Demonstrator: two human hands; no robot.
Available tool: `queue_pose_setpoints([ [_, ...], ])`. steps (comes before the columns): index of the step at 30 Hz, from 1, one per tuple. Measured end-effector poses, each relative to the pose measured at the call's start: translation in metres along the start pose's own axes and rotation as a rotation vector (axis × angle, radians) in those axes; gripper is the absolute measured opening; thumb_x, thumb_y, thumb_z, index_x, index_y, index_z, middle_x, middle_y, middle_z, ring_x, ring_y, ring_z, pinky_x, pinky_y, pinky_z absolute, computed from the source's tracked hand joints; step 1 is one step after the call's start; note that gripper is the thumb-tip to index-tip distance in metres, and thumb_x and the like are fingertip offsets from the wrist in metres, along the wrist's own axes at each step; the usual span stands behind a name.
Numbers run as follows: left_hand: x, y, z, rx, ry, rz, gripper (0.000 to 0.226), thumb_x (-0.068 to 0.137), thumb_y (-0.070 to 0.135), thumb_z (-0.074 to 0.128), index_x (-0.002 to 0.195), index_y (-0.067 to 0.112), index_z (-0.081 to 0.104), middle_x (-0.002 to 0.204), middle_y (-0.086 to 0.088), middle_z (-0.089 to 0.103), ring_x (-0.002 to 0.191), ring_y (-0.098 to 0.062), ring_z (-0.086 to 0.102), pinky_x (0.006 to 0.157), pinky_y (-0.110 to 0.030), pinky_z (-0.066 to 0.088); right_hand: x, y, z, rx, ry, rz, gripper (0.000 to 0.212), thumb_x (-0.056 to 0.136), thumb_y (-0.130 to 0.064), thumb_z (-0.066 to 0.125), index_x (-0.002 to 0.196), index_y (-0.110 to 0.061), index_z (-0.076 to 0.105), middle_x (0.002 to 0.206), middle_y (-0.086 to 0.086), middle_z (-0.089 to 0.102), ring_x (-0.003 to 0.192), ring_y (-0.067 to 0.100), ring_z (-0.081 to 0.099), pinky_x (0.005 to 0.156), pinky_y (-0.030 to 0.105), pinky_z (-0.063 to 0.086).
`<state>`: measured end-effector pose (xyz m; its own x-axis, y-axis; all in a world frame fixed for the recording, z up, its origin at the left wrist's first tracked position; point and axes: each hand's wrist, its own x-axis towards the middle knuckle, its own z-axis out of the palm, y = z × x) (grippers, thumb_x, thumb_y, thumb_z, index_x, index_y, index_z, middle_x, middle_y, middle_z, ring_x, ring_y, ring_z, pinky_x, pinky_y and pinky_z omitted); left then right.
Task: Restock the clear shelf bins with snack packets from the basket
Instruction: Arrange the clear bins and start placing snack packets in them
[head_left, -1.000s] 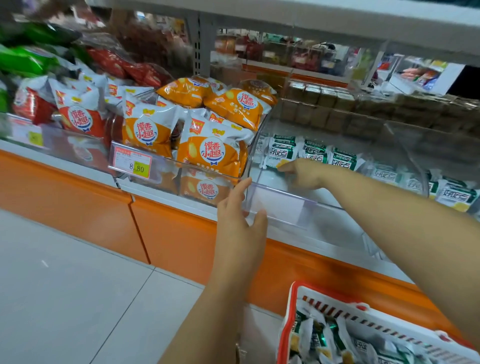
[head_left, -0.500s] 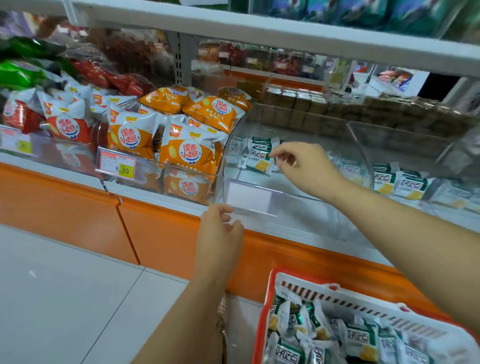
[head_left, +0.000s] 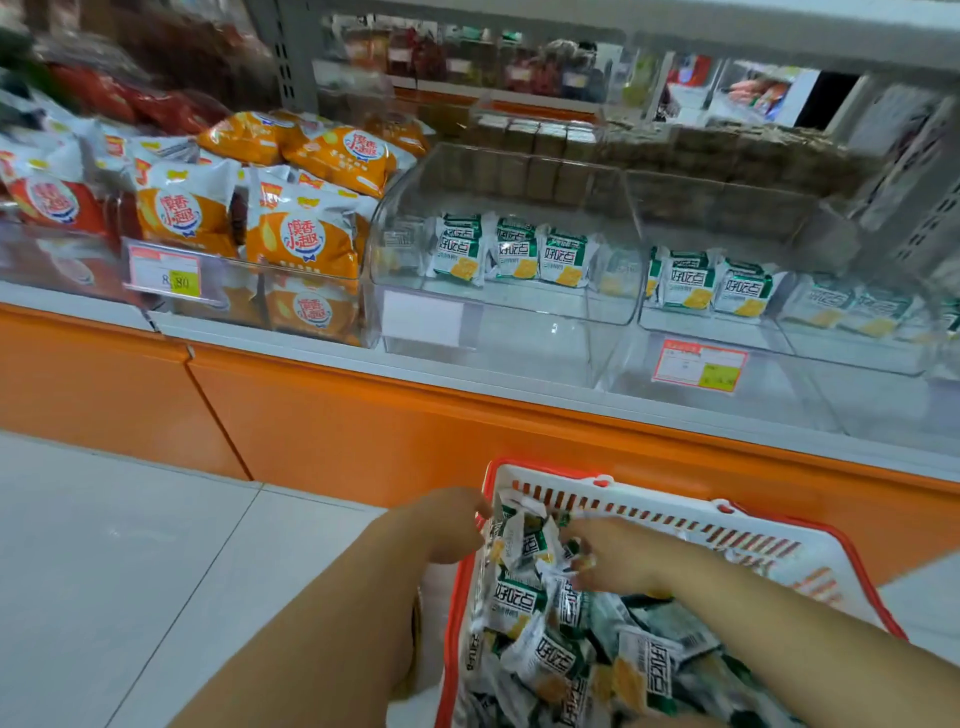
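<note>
On the orange-fronted shelf (head_left: 415, 415), the clear bin (head_left: 498, 332) is sitting untouched now; both hands are reaching instead into the basket (head_left: 649, 506) below. The right grip (head_left: 618, 561) is curling round jumbled snack packets (head_left: 524, 540), their long axes pointing every way; the left grip (head_left: 447, 525), at the rim, is too hidden to judge.

Left grip (head_left: 441, 525) sits at the left rim of the basket (head_left: 675, 514), fingers lost behind the packets (head_left: 519, 597). The right grip (head_left: 618, 561) is smeared by motion, its hold unreadable. The basket runs off the bottom edge. The price label (head_left: 698, 364) on the right bin is too blurred to read, and the far shelf goods (head_left: 467, 57) are just a smear.
</note>
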<state>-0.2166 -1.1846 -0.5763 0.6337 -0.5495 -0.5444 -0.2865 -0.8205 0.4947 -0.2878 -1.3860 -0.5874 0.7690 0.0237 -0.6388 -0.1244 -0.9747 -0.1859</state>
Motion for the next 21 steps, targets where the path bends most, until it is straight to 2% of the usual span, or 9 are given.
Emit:
queue_pose_setpoints([
  [2,0.001,-0.001,0.002,0.025,-0.043,-0.005,0.043,0.096,0.018,0.053,0.138,0.018,0.045,0.141,-0.006,0.048,0.124,-0.022,0.049,0.106,-0.039,0.04,0.004,0.003,0.014,0.067,-0.035,0.018,0.061,0.091,-0.037,0.059,0.143,-0.023,0.031,0.145,0.003,0.042,0.128,0.023,0.045,0.108,0.042,0.033],
  [5,0.004,-0.001,0.0,0.015,-0.047,-0.01,0.043,0.096,0.02,0.053,0.138,0.017,0.045,0.142,-0.006,0.048,0.126,-0.023,0.048,0.108,-0.04,0.039,0.01,0.005,0.029,0.149,0.005,0.011,0.054,0.089,-0.034,0.063,0.136,-0.022,0.04,0.138,0.006,0.048,0.12,0.023,0.051,0.099,0.036,0.042],
  [9,0.002,0.0,-0.002,0.012,-0.054,-0.008,0.044,0.096,0.023,0.053,0.139,0.017,0.045,0.143,-0.006,0.047,0.127,-0.024,0.046,0.108,-0.041,0.038,0.01,0.004,0.031,0.154,0.085,0.005,0.042,0.086,-0.025,0.066,0.124,-0.02,0.048,0.127,0.005,0.054,0.113,0.022,0.054,0.091,0.033,0.045],
  [11,-0.002,0.002,-0.004,0.008,-0.046,0.004,0.047,0.096,0.023,0.054,0.141,0.019,0.042,0.145,-0.005,0.044,0.129,-0.023,0.045,0.109,-0.039,0.037,0.005,0.001,0.02,0.173,0.14,-0.011,0.037,0.085,-0.022,0.066,0.119,-0.022,0.05,0.113,0.001,0.056,0.101,0.018,0.055,0.082,0.03,0.045],
  [14,-0.009,0.013,-0.013,-0.02,0.002,0.089,0.056,0.092,0.024,0.06,0.143,0.025,0.037,0.149,-0.003,0.039,0.13,-0.022,0.044,0.107,-0.037,0.038,-0.01,-0.003,-0.009,0.237,0.299,-0.089,0.028,0.082,-0.02,0.065,0.105,-0.03,0.053,0.101,-0.007,0.058,0.082,0.011,0.054,0.059,0.019,0.039],
  [18,-0.025,0.04,-0.035,-0.251,0.09,0.264,0.056,0.086,0.027,0.068,0.138,0.028,0.045,0.135,0.004,0.053,0.109,-0.016,0.059,0.093,-0.036,0.051,-0.044,-0.016,-0.061,0.287,0.476,-0.24,0.026,0.083,-0.024,0.069,0.102,-0.035,0.056,0.091,-0.012,0.062,0.073,0.005,0.056,0.063,0.021,0.044],
  [21,-0.039,0.052,-0.05,-0.369,0.213,0.359,0.029,0.087,0.026,0.068,0.114,0.032,0.058,0.098,0.014,0.064,0.081,-0.001,0.059,0.071,-0.019,0.049,-0.066,-0.033,-0.093,0.341,0.557,-0.343,0.026,0.082,-0.027,0.071,0.096,-0.043,0.055,0.083,0.001,0.064,0.063,0.009,0.053,0.06,0.024,0.043],
])
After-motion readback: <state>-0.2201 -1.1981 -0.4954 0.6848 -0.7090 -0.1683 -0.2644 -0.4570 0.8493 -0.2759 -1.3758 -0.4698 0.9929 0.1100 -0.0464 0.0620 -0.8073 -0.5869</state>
